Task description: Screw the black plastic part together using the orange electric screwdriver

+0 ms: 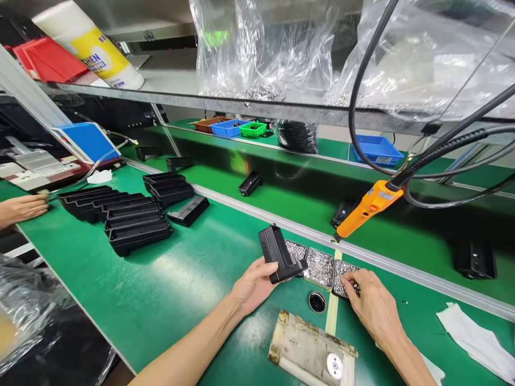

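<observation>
Near the middle of the green table [181, 284], a black, angular plastic housing [274, 247] with a jutting foot is held tilted in the left hand [255, 289], the grip closed on its lower end, thumb on the near side and fingers beneath. Taking this housing as the clock's hub, three square trays [333, 274] of small shiny metal parts [319, 266] run in a row from three to four o'clock. At four, the right hand [372, 300] reaches into the rightmost tray, its grip narrowed, thumb near fingertips; whether a part is caught there, I cannot tell. At five o'clock lie a small, round, dark cup [317, 302] and a worn, beige, blocky fixture [303, 343] bearing a white disc [335, 366]. An orange power screwdriver [366, 212] hangs at two. Grouped black plastic trough-shaped pieces [139, 228] sit between nine and ten; beyond them, at nine, is another person's hand [24, 209]. A crumpled white cloth [475, 338] lies toward four.
</observation>
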The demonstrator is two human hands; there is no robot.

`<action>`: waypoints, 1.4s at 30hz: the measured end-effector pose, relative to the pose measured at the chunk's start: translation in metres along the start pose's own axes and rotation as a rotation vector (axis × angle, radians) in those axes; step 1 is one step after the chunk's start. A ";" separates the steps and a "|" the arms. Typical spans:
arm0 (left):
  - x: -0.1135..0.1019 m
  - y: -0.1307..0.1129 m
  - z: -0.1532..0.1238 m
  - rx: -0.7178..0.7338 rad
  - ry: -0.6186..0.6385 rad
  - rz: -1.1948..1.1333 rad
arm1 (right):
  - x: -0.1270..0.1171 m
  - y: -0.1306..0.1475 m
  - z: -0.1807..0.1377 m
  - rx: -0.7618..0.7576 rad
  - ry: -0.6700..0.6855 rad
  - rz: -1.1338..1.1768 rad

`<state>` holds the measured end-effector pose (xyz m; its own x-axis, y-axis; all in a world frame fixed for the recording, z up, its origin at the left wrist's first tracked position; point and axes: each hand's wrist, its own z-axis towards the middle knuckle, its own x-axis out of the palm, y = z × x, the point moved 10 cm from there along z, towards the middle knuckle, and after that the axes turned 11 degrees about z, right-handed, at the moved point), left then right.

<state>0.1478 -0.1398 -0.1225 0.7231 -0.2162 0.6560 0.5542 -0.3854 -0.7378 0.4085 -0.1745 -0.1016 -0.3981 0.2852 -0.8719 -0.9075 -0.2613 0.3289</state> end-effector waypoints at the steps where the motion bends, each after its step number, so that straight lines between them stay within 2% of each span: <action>1: 0.000 0.001 0.001 -0.002 -0.002 0.007 | 0.000 0.000 0.000 0.003 0.006 0.007; 12: 0.000 0.001 0.002 -0.008 -0.006 0.057 | -0.004 -0.003 0.001 0.018 0.008 0.084; 23: -0.006 -0.002 0.002 -0.004 -0.040 0.034 | -0.014 -0.014 0.001 0.141 0.018 0.218; 32: -0.003 -0.004 0.001 -0.002 -0.040 0.041 | 0.002 -0.002 0.000 0.077 0.089 0.110; 42: -0.003 -0.006 -0.001 0.013 -0.028 0.038 | 0.007 -0.010 0.007 0.119 0.154 0.098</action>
<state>0.1421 -0.1374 -0.1199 0.7546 -0.2055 0.6231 0.5314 -0.3658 -0.7641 0.4141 -0.1628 -0.1087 -0.4681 0.1175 -0.8758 -0.8786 -0.1672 0.4472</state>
